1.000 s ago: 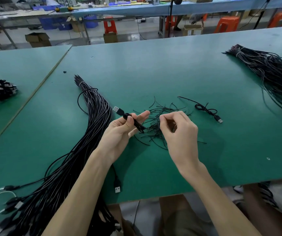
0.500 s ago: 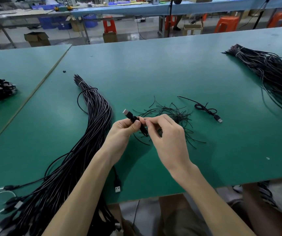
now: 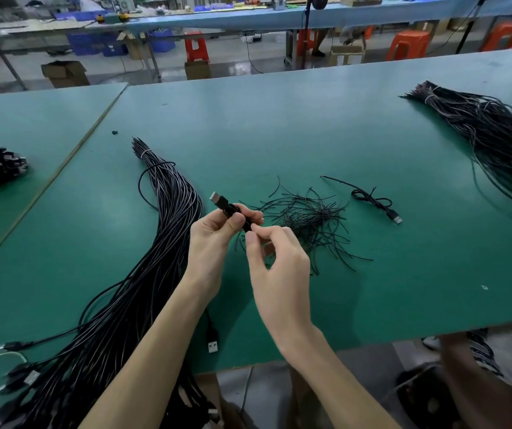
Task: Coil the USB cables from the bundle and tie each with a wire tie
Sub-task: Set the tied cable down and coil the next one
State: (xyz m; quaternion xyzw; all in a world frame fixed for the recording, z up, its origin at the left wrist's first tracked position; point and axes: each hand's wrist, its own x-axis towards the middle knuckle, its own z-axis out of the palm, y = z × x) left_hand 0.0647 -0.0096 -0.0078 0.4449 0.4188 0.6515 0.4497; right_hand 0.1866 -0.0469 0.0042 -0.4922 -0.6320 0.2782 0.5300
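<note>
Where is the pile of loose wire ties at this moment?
In the head view, the pile of wire ties lies on the green table, just beyond the right hand, left of a single cable.

We are on a factory assembly floor. We work at a long bench topped with green matting (image 3: 279, 134), with a second green bench (image 3: 32, 125) butted against it and a blue-topped line (image 3: 341, 13) running behind. Bulk bundles of black USB cables (image 3: 162, 230) lie across the mat, and another heap (image 3: 496, 140) lies far right. Beyond, we see orange plastic stools (image 3: 409, 41), cardboard cartons (image 3: 63, 72) and blue bins (image 3: 91, 46) on a glossy grey floor (image 3: 248, 61).
</note>
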